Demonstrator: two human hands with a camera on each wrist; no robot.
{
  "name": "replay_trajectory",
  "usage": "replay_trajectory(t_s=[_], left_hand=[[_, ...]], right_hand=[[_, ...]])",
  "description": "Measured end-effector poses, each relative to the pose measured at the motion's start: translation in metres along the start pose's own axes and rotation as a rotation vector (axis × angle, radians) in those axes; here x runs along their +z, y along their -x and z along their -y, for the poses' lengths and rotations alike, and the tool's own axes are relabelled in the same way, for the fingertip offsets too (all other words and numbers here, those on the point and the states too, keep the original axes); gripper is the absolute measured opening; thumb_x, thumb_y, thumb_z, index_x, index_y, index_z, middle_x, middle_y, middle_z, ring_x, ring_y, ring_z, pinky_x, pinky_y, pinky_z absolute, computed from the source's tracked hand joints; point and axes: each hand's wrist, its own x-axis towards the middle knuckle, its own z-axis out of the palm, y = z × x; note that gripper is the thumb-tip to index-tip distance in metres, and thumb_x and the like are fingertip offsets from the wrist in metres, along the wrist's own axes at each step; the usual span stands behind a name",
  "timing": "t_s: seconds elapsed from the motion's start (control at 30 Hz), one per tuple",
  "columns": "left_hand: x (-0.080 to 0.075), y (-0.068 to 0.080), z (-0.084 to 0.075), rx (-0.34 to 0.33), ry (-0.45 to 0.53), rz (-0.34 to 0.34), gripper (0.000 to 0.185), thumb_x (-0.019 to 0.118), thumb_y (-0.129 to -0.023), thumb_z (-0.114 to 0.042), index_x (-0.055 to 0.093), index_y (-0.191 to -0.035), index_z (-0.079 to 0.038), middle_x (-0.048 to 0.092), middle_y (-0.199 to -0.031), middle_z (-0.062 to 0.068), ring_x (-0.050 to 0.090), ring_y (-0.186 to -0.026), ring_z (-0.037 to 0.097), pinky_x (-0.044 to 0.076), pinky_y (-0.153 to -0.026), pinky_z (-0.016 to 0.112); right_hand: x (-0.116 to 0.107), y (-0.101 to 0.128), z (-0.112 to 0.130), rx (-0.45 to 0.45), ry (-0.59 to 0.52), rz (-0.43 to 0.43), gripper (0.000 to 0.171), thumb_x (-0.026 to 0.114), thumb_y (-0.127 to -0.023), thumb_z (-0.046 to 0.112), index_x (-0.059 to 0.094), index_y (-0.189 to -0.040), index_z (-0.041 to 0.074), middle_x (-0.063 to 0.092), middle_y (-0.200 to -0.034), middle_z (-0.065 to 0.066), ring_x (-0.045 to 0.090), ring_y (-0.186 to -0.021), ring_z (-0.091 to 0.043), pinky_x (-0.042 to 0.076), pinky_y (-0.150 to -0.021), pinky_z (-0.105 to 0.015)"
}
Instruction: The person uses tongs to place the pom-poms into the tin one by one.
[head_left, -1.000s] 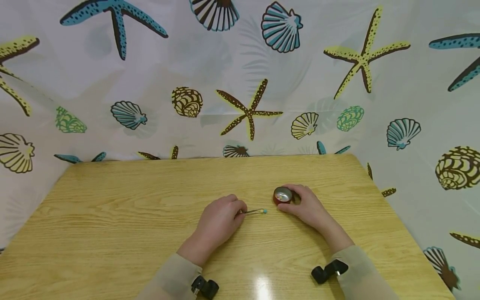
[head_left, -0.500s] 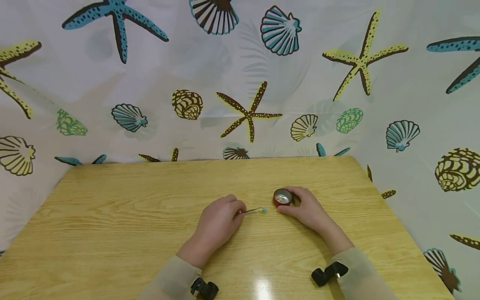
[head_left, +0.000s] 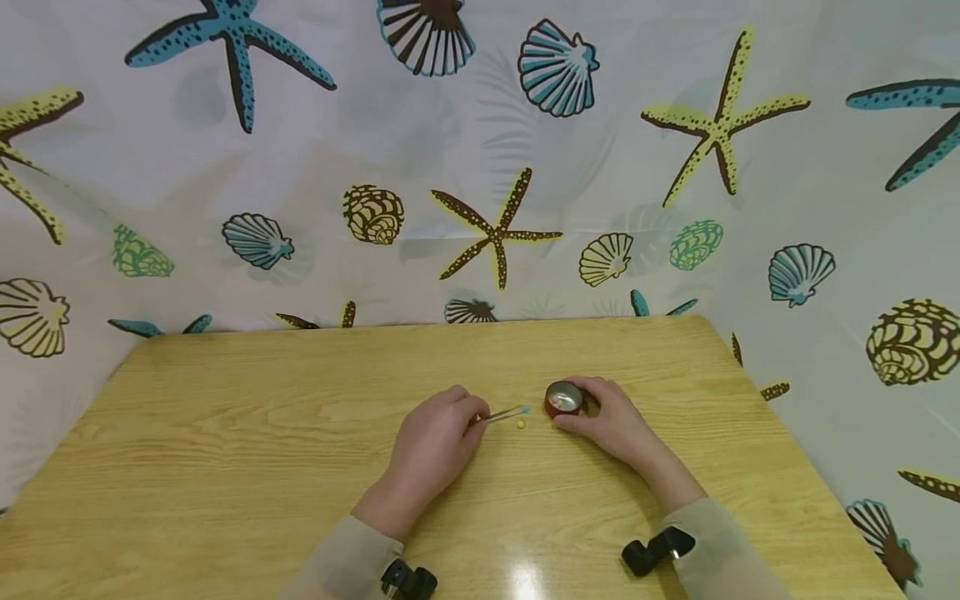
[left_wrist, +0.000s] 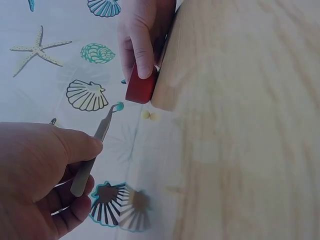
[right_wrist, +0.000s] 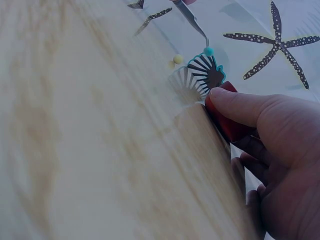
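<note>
While the tin sat on the bench:
Left hand (head_left: 435,446): pinched tweezers (head_left: 501,413) holding a blue bead (head_left: 525,409).
Right hand (head_left: 611,421): gripped tin (head_left: 564,398).
Handling: beads looked tiny, light, rolling easily.

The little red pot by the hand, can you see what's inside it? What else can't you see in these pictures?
- Red pot: in the head view its inside is just a shiny blur, too small to read; both wrist views show only its side, partly covered by the right hand.
- Blue bead at the tweezers tip: too small to tell how it is held.
- Left hand: hides the tweezers' back end.
</note>
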Motion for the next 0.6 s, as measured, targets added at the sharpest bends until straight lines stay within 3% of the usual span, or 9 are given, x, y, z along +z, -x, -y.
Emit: replay_trajectory(t_s=[0.23,0.6], left_hand=[[-0.002,-0.009,-0.008,0.029,0.01,-0.033,0.006,0.086,-0.099,-0.011,0.084,-0.104,-0.014,0.069,-0.094,-0.003,0.064,-0.079,0.014,0.057,-0.071,0.033],[0.002,-0.026,-0.024,0.009,0.014,-0.048,0.006,0.085,-0.1,-0.012,0.084,-0.105,-0.014,0.07,-0.096,-0.002,0.068,-0.083,0.017,0.059,-0.076,0.036]], right_hand=[[0.001,0.0,0.002,0.006,0.008,-0.009,0.063,0.089,-0.098,0.032,0.065,-0.151,0.008,0.064,-0.147,-0.015,0.054,-0.14,-0.038,0.037,-0.121,-0.062],[0.0,0.0,0.004,0.003,0.006,-0.014,0.059,0.09,-0.097,0.033,0.068,-0.147,0.011,0.066,-0.144,-0.013,0.056,-0.136,-0.035,0.038,-0.12,-0.06]])
